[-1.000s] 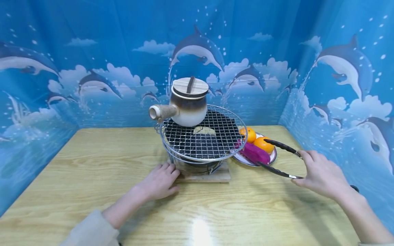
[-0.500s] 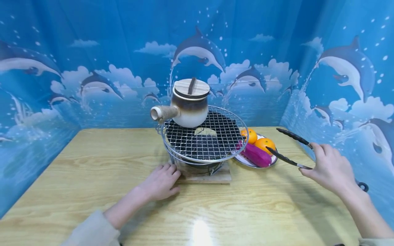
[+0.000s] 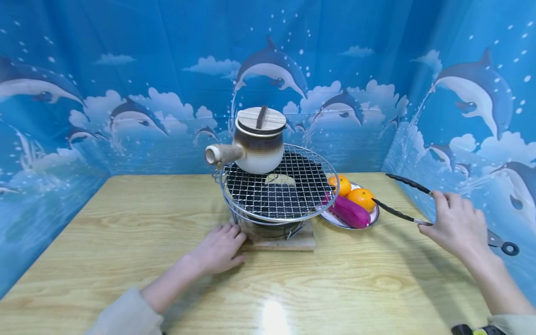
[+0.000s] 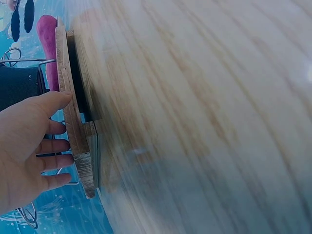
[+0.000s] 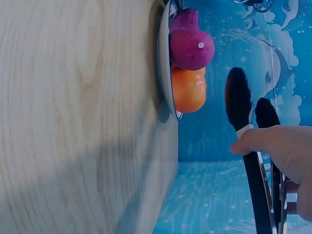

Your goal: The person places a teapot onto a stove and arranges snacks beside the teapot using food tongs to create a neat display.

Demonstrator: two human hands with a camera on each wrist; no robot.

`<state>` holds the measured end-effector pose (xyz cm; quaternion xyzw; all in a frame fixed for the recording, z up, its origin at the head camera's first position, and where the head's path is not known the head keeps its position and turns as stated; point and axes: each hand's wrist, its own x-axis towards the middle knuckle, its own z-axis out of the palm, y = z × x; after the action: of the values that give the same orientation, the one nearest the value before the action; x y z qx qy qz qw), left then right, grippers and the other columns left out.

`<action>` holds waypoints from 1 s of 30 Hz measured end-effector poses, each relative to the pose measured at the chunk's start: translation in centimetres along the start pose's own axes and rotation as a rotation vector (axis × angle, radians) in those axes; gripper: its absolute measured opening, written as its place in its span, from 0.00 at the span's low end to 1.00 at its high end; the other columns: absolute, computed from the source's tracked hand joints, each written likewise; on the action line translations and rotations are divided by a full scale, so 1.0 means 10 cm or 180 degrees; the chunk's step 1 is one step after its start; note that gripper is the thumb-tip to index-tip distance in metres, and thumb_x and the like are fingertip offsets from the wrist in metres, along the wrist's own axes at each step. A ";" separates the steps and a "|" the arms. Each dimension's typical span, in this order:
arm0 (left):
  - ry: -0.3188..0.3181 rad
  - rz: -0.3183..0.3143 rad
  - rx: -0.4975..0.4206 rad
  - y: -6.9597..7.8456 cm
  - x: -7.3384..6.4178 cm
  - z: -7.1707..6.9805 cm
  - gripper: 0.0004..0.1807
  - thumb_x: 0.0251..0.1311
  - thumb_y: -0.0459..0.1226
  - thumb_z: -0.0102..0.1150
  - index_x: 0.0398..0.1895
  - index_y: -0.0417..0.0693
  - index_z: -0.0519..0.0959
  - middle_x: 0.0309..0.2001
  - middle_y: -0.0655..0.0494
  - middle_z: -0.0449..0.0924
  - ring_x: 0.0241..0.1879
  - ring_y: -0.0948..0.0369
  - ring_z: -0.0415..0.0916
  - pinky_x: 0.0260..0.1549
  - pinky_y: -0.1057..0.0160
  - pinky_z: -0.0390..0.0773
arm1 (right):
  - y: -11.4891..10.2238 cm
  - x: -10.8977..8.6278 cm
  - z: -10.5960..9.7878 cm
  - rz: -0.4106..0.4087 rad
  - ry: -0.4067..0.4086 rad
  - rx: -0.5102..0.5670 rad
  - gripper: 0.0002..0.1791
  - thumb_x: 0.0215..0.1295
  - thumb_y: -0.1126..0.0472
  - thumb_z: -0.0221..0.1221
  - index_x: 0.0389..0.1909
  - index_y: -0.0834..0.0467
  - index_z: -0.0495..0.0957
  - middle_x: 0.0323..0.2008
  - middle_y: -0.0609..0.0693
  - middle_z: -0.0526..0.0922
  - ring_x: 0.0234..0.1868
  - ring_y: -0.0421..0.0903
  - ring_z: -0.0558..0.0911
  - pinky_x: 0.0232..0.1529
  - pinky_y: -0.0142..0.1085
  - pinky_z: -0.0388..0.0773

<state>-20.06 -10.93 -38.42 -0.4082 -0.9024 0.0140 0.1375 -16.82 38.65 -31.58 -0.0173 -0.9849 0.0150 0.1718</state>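
My right hand [image 3: 456,228] holds black tongs [image 3: 391,210], their arms spread apart with nothing between them. The tips stand at the right of a round plate [image 3: 372,222]. One tip overlaps an orange [image 3: 362,199] in the head view; in the right wrist view both lie apart from the fruit. On the plate rest oranges and a long purple eggplant [image 3: 349,211]. My left hand [image 3: 221,248] touches the left end of a wooden board [image 3: 278,243] with relaxed fingers, the thumb [image 4: 61,100] at its edge. On that board stands a black stove under a round wire grill [image 3: 289,195].
A cream and brown pot [image 3: 259,151] with a wooden lid [image 3: 261,119] sits at the back left of the grill, its side handle [image 3: 224,152] pointing left. The wooden table [image 3: 146,223] meets blue dolphin curtains [image 3: 188,56] at the back and sides.
The tongs have moved right, away from the eggplant and oranges, with my right hand. Their looped end now shows behind the hand. My left hand stays at the board.
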 end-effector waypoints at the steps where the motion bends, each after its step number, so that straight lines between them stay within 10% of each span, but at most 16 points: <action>1: -0.0003 -0.0001 -0.0006 0.00 0.00 0.00 0.21 0.52 0.50 0.61 0.39 0.43 0.74 0.38 0.49 0.72 0.41 0.51 0.70 0.38 0.53 0.71 | 0.01 0.00 0.01 -0.0023 -0.0006 -0.0042 0.49 0.39 0.54 0.70 0.60 0.72 0.57 0.51 0.75 0.60 0.48 0.74 0.59 0.38 0.64 0.59; 30: -0.0033 -0.0014 0.0034 0.00 -0.01 0.02 0.22 0.52 0.51 0.61 0.40 0.43 0.74 0.39 0.48 0.72 0.41 0.52 0.70 0.37 0.55 0.71 | -0.04 0.03 0.31 -0.0266 -0.0036 -0.0303 0.49 0.31 0.53 0.72 0.53 0.73 0.59 0.41 0.75 0.64 0.42 0.74 0.64 0.33 0.61 0.62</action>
<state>-20.06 -10.98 -38.60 -0.4054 -0.9039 0.0206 0.1349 -18.17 38.20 -34.42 0.0158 -0.9853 -0.0389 0.1657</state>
